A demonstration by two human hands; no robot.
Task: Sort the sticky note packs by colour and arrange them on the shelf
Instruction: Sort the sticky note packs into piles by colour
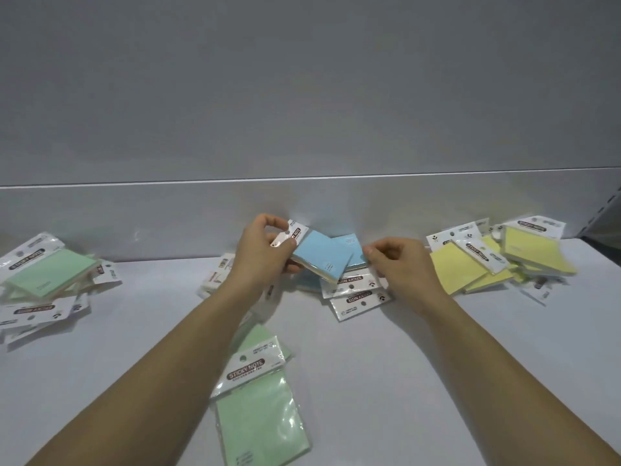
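Note:
A blue sticky note pack (pixel 321 255) is held above the blue pile (pixel 353 284) at the middle back of the white shelf (pixel 403 364). My left hand (pixel 265 253) grips its white header end. My right hand (pixel 400 264) pinches the edge of another blue pack (pixel 353 252) just behind it. A green pile (pixel 47 274) lies at the far left, a yellow pile (pixel 497 260) at the right. Two green packs (pixel 258 398) lie near the front centre, partly under my left forearm.
A grey back panel (pixel 302 213) rises right behind the piles. A few white-topped packs (pixel 218 274) lie behind my left wrist, colour unclear. A slotted shelf upright (pixel 608 206) stands at the far right edge.

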